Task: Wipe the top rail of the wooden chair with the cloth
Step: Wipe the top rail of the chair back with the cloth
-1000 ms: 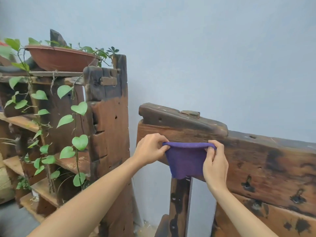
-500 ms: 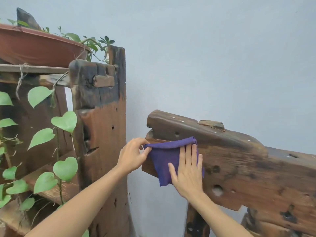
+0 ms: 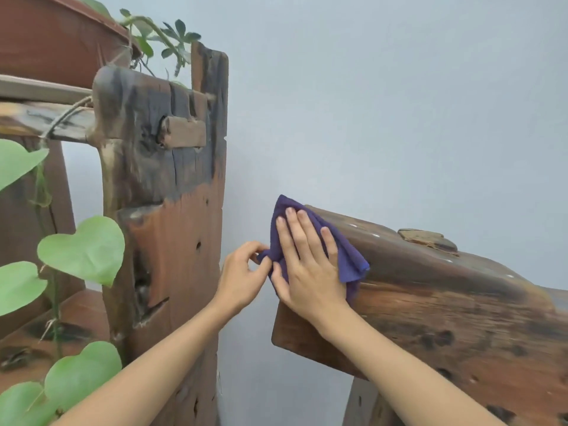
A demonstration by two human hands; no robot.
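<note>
A purple cloth [image 3: 349, 256] is draped over the left end of the chair's dark wooden top rail [image 3: 430, 265]. My right hand [image 3: 307, 269] lies flat on the cloth, fingers spread, pressing it against the rail's end. My left hand [image 3: 242, 278] pinches the cloth's lower left corner between thumb and fingers, just left of the rail. The rail runs off to the right, with a small wooden peg [image 3: 425, 238] on top.
A tall weathered wooden shelf post [image 3: 172, 210] stands close on the left, with a narrow gap to the rail. Green heart-shaped vine leaves [image 3: 83, 250] hang beside it, and a brown plant pot [image 3: 55, 35] sits on top. A pale blue wall is behind.
The cloth and both hands have moved up onto the rail's left end. My right hand slid higher on the cloth. The view has drawn closer.
</note>
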